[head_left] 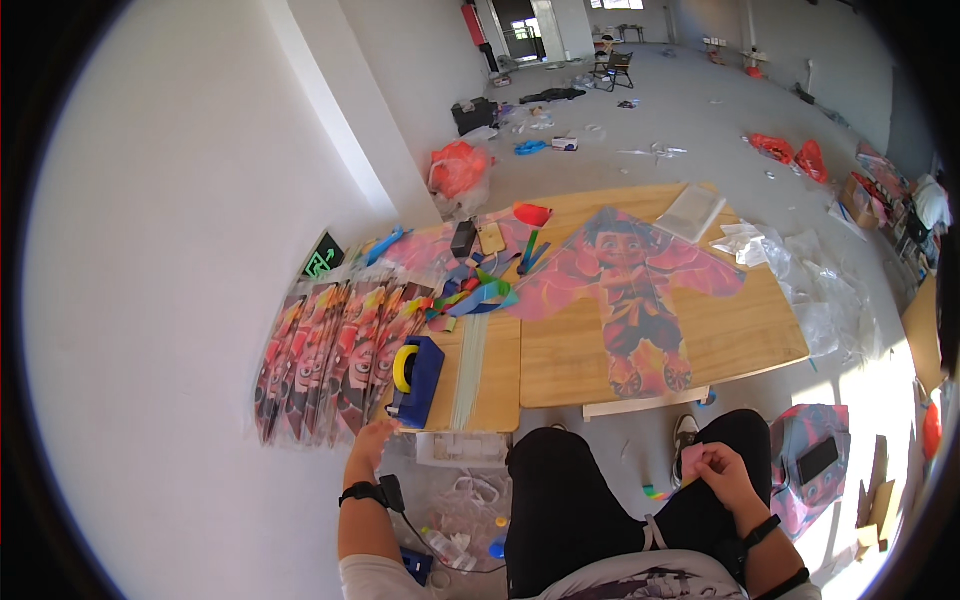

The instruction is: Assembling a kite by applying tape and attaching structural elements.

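My left hand (373, 442) is at the near end of a blue tape dispenser (425, 380) holding a yellow roll of tape (403, 368). Its fingers are drawn together by the cutter; whatever is between them is too small to make out. Over my right thigh, my right hand (727, 474) pinches a small pink piece (691, 458) of thin material. A printed kite (640, 290) in the shape of a cartoon figure with wide wings lies spread on the wooden table (745, 335). Thin pale rods (470, 370) lie lengthwise to the right of the dispenser.
Several bagged printed kites (340, 350) lie along the left side. Coloured ribbons (480, 293), a black box (463, 239) and a clear plastic sleeve (692, 212) rest farther back. Crumpled plastic (825, 290) hangs off the right end. A phone (818, 461) lies on printed material at lower right.
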The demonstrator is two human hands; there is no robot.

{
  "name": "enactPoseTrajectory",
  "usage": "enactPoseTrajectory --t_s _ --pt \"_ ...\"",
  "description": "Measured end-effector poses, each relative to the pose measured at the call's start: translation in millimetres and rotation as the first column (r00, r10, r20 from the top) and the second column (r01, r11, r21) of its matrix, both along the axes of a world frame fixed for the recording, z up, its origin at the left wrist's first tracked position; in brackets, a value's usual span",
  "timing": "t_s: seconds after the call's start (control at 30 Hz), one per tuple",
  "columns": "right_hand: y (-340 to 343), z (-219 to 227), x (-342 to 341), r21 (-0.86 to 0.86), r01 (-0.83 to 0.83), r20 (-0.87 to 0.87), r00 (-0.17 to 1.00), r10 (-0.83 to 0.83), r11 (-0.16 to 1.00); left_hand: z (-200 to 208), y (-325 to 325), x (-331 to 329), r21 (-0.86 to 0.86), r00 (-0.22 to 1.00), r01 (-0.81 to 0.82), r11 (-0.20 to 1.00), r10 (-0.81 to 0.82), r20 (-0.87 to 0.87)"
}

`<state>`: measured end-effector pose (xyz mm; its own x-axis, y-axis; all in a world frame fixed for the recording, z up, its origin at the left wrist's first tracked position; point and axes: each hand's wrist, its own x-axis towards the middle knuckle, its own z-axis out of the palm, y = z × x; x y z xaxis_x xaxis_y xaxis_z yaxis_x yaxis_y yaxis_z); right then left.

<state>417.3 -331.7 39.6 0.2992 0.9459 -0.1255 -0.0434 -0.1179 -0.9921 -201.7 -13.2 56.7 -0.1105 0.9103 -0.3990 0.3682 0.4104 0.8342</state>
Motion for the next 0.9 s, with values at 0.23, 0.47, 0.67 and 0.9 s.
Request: enactPoseTrajectory --t_s 0.23,0.47,0.67,0.9 --pt "3.5 0.5 -1.6 0.012 -0.02 0.052 0.998 0.019 1.0 -31.6 17.9 -10.3 0.28 0.989 0.145 0.949 -0.144 -0.022" --pt "7.7 -1.4 -4.6 0.031 -0.06 0.022 0.998 0.06 0.998 -22.1 31.4 -29.1 0.333 0.888 0.34 0.88 -0.183 -0.422" --pt "4.1 10.9 -9.9 0.049 -0.106 -0.021 0.994 0.107 0.993 -16.2 7.2 -22.8 -0.011 0.433 0.527 0.85 -0.28 -0.857" --pt "19.3 41.0 -24.0 0.053 -0.065 -0.119 0.99 0.071 0.996 101.9 -116.7 185.9 0.445 0.843 0.378 0.812 -0.501 0.196"
